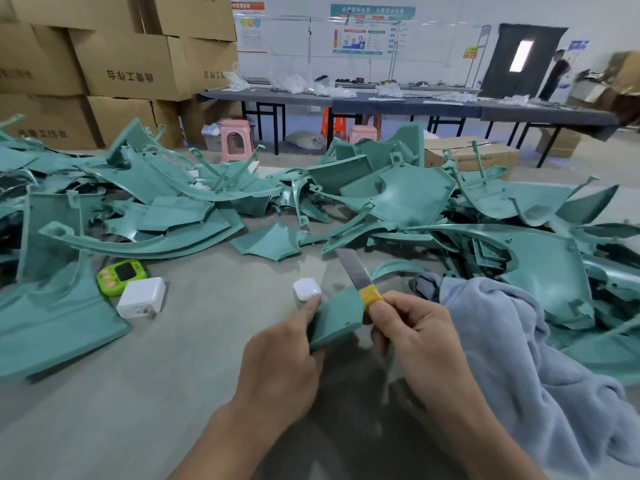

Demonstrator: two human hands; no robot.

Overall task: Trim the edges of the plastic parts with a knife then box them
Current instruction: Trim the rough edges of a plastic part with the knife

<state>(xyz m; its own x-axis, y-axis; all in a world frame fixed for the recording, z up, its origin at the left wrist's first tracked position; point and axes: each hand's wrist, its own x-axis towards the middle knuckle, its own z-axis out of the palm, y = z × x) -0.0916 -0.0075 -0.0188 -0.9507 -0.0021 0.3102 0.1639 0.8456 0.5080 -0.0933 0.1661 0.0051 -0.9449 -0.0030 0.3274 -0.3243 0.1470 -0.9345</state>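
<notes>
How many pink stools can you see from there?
2. One stool stands beside the stacked boxes; the other shows behind the green parts, partly hidden. More may be hidden.

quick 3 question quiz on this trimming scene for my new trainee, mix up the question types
1. True or false: the left hand holds a small plastic part while the right hand grips the knife.
2. Which lies nearest the green timer? A white charger; B blue-grey cloth; C pink stool.
3. Fill in: the tape on the knife's handle is ____.
Key: 1 true; 2 A; 3 yellow.
</notes>
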